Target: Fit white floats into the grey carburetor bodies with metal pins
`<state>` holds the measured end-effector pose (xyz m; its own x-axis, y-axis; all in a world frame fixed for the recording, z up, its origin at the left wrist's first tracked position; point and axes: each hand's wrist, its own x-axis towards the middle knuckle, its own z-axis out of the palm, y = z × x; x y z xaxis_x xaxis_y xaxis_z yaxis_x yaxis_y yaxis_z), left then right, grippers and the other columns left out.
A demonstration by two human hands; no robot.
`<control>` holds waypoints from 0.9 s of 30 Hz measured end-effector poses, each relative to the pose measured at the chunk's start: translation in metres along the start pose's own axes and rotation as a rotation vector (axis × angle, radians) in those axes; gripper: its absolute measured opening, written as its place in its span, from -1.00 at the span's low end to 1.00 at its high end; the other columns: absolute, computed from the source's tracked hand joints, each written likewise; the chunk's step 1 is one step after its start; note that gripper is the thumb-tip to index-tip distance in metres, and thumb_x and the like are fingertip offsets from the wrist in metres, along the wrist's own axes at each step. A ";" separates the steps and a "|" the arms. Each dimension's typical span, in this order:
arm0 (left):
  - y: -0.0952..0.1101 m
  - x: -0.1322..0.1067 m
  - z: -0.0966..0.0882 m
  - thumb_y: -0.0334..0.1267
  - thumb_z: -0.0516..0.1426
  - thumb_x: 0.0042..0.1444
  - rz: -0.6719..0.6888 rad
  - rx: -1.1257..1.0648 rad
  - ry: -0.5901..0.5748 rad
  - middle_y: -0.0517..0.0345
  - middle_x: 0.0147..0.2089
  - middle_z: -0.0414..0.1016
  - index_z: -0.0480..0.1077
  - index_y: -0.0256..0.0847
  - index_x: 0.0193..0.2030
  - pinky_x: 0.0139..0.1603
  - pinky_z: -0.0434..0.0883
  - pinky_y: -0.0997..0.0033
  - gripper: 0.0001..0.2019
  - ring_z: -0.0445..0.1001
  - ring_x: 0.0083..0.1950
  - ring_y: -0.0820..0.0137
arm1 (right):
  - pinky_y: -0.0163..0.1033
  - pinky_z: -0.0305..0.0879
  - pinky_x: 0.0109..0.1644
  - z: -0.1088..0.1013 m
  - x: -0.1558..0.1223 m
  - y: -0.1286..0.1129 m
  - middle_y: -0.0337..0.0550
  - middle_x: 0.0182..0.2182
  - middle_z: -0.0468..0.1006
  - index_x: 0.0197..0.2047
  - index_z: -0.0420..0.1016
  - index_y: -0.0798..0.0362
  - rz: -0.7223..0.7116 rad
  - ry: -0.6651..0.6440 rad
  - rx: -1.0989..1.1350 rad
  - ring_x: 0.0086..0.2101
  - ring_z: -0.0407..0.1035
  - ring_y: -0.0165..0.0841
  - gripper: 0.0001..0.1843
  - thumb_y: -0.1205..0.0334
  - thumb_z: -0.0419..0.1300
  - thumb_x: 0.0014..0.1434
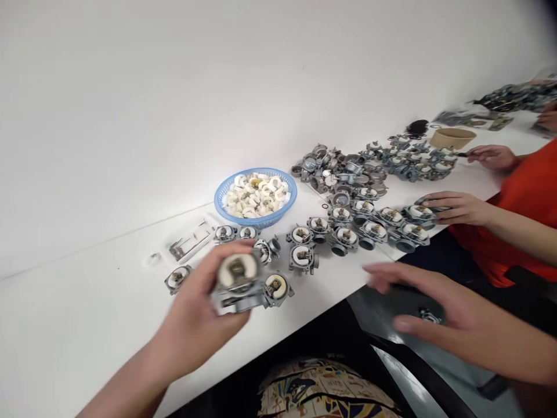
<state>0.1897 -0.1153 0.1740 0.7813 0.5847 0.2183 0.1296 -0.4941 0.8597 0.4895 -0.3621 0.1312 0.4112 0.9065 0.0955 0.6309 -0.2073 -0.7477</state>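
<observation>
My left hand (pixel 198 316) is closed around a grey metal carburetor body (pixel 238 283) with a white float on top, held just above the white table (pixel 65 325). My right hand (pixel 439 316) hovers off the table's front edge with fingers stretched out and apart, holding nothing; it is blurred by motion. Several more carburetor bodies (pixel 302 255) lie on the table just beyond my left hand.
A blue basket (pixel 230 194) of white floats stands behind the parts. A heap of grey carburetors (pixel 343 171) spreads to the right. A person in an orange sleeve (pixel 528 197) has a hand (pixel 456 207) on parts there. A tan bowl (pixel 452 138) sits farther back.
</observation>
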 end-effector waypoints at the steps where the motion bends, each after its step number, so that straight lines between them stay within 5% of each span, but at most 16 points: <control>1: 0.007 0.007 0.012 -0.46 0.29 0.00 -0.009 -0.026 -0.053 0.04 0.31 0.40 0.35 0.05 0.16 0.11 0.52 0.19 -0.42 0.41 0.30 0.08 | 0.09 0.56 0.10 0.016 0.017 -0.021 -0.01 0.11 0.56 0.26 0.45 -0.32 -0.169 -0.057 0.073 0.05 0.51 0.02 -0.28 -0.11 0.45 0.03; 4: 0.019 0.019 0.035 -0.51 0.28 -0.06 -0.043 -0.112 -0.131 0.07 0.22 0.46 0.32 0.05 0.19 0.01 0.54 0.22 -0.35 0.54 0.10 0.17 | 0.11 0.46 0.23 0.062 0.058 -0.062 -0.06 0.36 0.29 0.48 0.07 -0.29 -0.383 -0.116 0.311 0.22 0.36 -0.01 0.00 -0.01 0.47 0.09; 7: 0.024 0.019 0.040 -0.47 0.31 -0.06 -0.053 -0.154 -0.107 0.09 0.14 0.49 0.33 0.02 0.17 0.03 0.52 0.20 -0.36 0.55 0.04 0.21 | 0.07 0.42 0.26 0.087 0.078 -0.074 0.00 0.34 0.30 0.49 0.06 -0.21 -0.443 -0.206 0.502 0.26 0.31 -0.01 0.05 0.04 0.51 0.06; 19: 0.019 0.014 0.033 -0.45 0.30 -0.03 -0.107 -0.161 -0.089 0.07 0.19 0.46 0.29 0.03 0.18 0.06 0.51 0.14 -0.37 0.51 0.11 0.16 | -0.08 0.51 0.12 0.107 0.086 -0.080 -0.02 0.18 0.42 0.36 0.28 -0.17 -0.445 -0.132 0.711 0.04 0.49 -0.16 -0.02 0.17 0.59 -0.09; 27: 0.016 0.005 0.014 -0.33 0.26 0.17 -0.010 -0.298 -0.175 0.02 0.39 0.27 0.23 0.04 0.34 0.34 0.36 0.08 -0.39 0.31 0.36 0.11 | -0.07 0.51 0.11 0.112 0.084 -0.083 -0.06 0.13 0.42 0.30 0.30 -0.19 -0.435 -0.074 0.773 0.00 0.49 -0.19 -0.02 0.18 0.61 -0.15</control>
<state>0.2040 -0.1292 0.1821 0.8772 0.4565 0.1487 -0.0258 -0.2644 0.9641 0.3980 -0.2273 0.1283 0.1785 0.8741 0.4517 0.0895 0.4427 -0.8922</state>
